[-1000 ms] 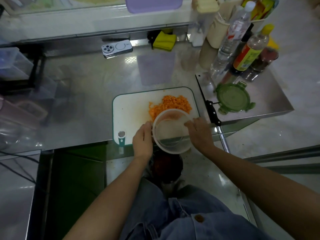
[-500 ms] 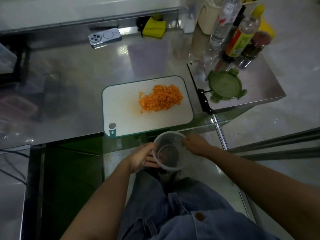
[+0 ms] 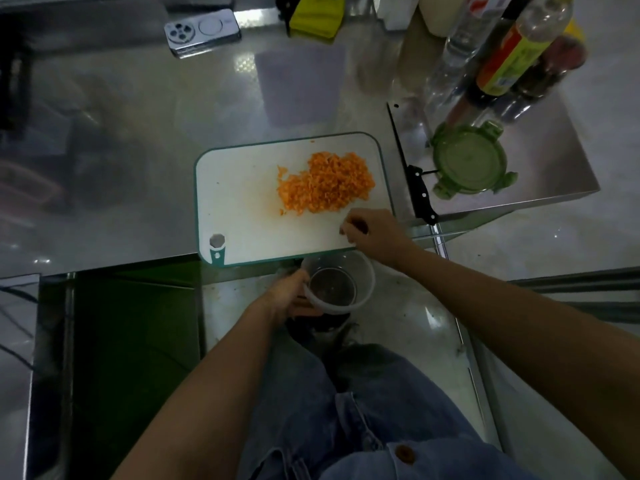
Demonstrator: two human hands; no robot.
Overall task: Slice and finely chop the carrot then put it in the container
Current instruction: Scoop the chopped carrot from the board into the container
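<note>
The chopped carrot (image 3: 327,183) lies in one loose orange heap on the right half of a white cutting board (image 3: 242,209) with a teal rim, at the centre of the frame on a steel counter (image 3: 121,150). Just below the board's near edge, the left hand (image 3: 287,296) grips a clear round plastic container (image 3: 367,270) by its left rim, fingers curled around the wall. The right hand (image 3: 372,230) rests over the board's lower right corner, just beside the heap, with its fingers bent; whether they pinch anything cannot be told. A black-handled knife (image 3: 412,174) lies along the board's right side, with a green clip lid (image 3: 469,161) just beyond it. Bottles (image 3: 509,53) stand at upper right, and a phone (image 3: 202,31) lies at upper left.
</note>
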